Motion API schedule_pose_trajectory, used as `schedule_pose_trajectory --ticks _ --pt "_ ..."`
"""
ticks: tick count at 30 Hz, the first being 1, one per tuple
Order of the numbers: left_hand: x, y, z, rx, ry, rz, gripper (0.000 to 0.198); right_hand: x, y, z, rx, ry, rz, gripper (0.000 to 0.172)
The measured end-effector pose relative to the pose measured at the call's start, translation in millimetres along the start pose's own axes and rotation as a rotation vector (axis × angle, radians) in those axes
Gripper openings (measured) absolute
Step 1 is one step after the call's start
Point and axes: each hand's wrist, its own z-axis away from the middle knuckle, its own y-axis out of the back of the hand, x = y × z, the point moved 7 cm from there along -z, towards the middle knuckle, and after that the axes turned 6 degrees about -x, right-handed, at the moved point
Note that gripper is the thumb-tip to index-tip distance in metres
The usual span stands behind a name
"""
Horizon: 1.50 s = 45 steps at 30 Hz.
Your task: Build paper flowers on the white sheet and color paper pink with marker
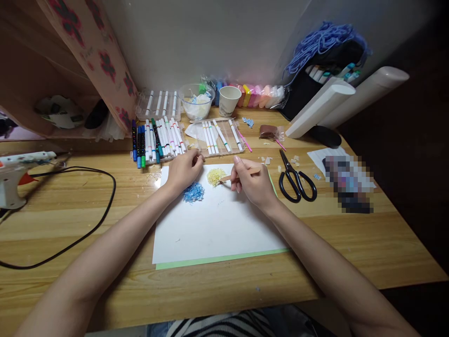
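Note:
A white sheet of paper lies on the desk over a green sheet. On it are a pile of small yellow bits and a pile of blue bits. My right hand pinches a thin wooden stick, its dark tip touching the right side of the yellow pile. Whether the stick is a pencil or a brush is unclear. Just above the blue pile, my left hand rests at the paper's upper left with its fingers curled in; I see nothing in them.
Markers and an open marker case lie behind the paper, near a clear bowl and a paper cup. Black-handled scissors lie to the right. A hot glue gun and its cable occupy the left.

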Motion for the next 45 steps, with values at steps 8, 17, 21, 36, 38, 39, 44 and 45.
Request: schedule_pose_trajectory --ticks 8,17,21,36,38,39,44,45 --pt "0.0 -0.4 0.2 0.001 -0.002 -0.010 0.021 0.4 0.3 -2.8 0.016 0.023 -0.012 0.052" --pt "0.0 0.1 -0.1 -0.001 0.005 -0.010 0.021 0.5 -0.4 -2.2 -0.002 0.015 -0.005 0.054" --pt "-0.4 0.2 0.0 -0.014 0.011 -0.002 0.021 1.6 -1.3 -3.2 -0.012 0.011 -0.001 0.053" --pt "0.7 1.5 0.6 -0.017 0.013 -0.021 0.019 4.5 -3.2 -9.9 -0.010 0.008 0.004 0.054" --pt "0.3 1.3 0.3 -0.018 0.006 -0.009 0.020 3.6 -3.9 -13.8 -0.005 0.012 -0.007 0.054" --pt "-0.1 1.3 0.2 -0.017 0.003 -0.006 0.021 3.8 -4.1 -16.1 -0.002 0.005 -0.020 0.055" --pt "-0.8 1.1 -1.5 -0.026 -0.009 -0.024 0.023 8.9 -2.4 -23.8 -0.006 -0.074 -0.120 0.058" --pt "-0.9 1.1 -1.9 -0.029 -0.007 -0.028 0.023 9.2 -0.3 -23.0 0.003 -0.077 -0.142 0.058"
